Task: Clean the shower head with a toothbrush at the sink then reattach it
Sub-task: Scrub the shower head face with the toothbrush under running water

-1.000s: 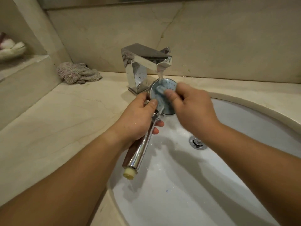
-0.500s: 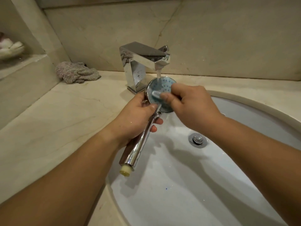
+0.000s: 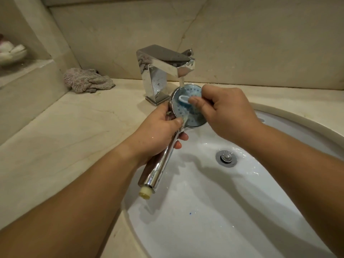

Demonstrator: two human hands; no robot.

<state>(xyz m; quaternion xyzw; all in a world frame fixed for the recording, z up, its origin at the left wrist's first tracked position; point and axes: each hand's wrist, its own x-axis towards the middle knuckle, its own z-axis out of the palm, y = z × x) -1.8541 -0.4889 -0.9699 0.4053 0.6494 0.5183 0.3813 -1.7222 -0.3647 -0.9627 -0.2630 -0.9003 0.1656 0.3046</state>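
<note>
over the sink bowl's back-left rim, under the running faucet, the left hand is wrapped round the chrome shower head handle, face up. right hand pinches a toothbrush against that blue face. crumpled cloth sits in the counter's back-left corner.

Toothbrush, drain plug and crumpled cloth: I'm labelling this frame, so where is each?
toothbrush [image 3: 183,99], head view, on its white head.
drain plug [image 3: 225,158], head view, on its centre knob.
crumpled cloth [image 3: 87,82], head view, on its middle.
</note>
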